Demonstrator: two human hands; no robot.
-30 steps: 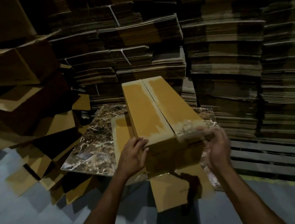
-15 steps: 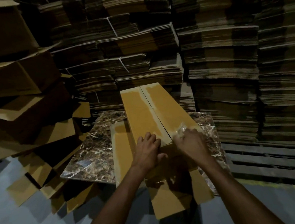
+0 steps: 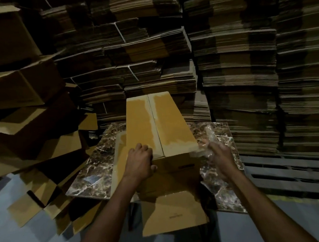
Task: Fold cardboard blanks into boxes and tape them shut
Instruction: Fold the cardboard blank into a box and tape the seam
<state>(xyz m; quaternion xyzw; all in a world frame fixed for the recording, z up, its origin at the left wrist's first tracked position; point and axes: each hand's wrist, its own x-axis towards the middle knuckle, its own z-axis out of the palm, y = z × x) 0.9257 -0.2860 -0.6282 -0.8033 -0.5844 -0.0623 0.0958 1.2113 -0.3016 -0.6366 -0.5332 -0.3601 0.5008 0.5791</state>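
Observation:
A long brown cardboard box [image 3: 173,131] stands on a marble-patterned slab [image 3: 99,163], its two top flaps closed along a middle seam. My left hand [image 3: 140,160] grips the box's near left top corner, fingers curled over the edge. My right hand [image 3: 217,154] is off the near right corner and holds a blurred clear roll of tape [image 3: 209,141], with a strip running back to the box's corner. A loose flap [image 3: 173,213] hangs from the box's near end toward me.
Tall stacks of flat cardboard blanks [image 3: 236,61] fill the back and right. Folded boxes [image 3: 16,86] pile up at the left, with cardboard scraps [image 3: 37,205] on the grey floor. A dark wooden pallet [image 3: 292,175] lies at the right.
My right hand went in over the box's near seam, then pulled out to the right past the corner with the tape. My left hand shifted along the near left corner.

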